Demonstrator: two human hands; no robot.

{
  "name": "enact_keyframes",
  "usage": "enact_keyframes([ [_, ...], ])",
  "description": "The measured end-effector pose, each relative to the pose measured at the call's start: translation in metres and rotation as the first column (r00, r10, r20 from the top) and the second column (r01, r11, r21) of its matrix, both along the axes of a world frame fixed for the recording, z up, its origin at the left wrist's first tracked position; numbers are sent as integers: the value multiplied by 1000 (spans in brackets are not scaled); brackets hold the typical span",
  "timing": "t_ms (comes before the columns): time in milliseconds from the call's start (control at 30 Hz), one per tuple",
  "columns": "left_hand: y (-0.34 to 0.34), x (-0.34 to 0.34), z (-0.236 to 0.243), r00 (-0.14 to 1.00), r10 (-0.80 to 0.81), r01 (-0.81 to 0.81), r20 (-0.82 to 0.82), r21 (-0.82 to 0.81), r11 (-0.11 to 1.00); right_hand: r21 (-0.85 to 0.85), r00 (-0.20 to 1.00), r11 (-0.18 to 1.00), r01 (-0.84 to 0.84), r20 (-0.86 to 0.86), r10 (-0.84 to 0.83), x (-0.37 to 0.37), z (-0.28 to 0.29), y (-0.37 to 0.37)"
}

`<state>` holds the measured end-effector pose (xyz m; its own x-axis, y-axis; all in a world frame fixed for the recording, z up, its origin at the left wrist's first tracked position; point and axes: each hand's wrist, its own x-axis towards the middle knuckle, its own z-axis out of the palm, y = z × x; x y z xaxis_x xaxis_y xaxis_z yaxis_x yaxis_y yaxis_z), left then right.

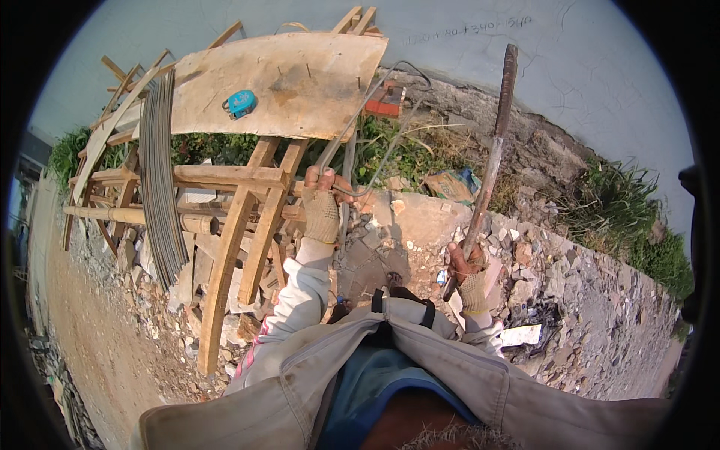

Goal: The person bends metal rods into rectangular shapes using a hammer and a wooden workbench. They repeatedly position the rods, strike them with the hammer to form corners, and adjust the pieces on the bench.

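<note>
My left hand (322, 202), in a fingerless knit glove, is closed round the lower end of a bent metal rod loop (398, 142). The loop is long and narrow and rises toward the right end of the wooden board (330, 64). In my right hand (466, 271), gloved the same way, is a long rusty metal bar (493, 161). It stands up steeply, its top leaning right before the wall and its lower end sticking out below my fist. A red block-like thing (384, 103) lies behind the loop, partly hidden.
A blue tape measure (241, 103) lies on the board, where several nails stick up. A bundle of thin metal rods (156, 180) hangs over the wooden frame (225, 277) at left. Rubble (592, 300) covers the ground at right. A grey wall (600, 82) rises behind weeds.
</note>
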<state>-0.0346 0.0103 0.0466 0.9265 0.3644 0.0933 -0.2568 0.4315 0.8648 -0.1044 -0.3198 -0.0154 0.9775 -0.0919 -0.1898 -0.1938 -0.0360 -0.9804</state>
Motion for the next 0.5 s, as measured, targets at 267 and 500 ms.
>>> enact_keyframes([
  [267,-10,-116,-72,900,-109,126,-422,13,992,-125,932,968,-220,-320,170,32,-285,-178],
  [500,-76,-262,-221,463,329,-369,-823,158,916,-31,329,680,-732,-891,313,69,-473,-296],
])
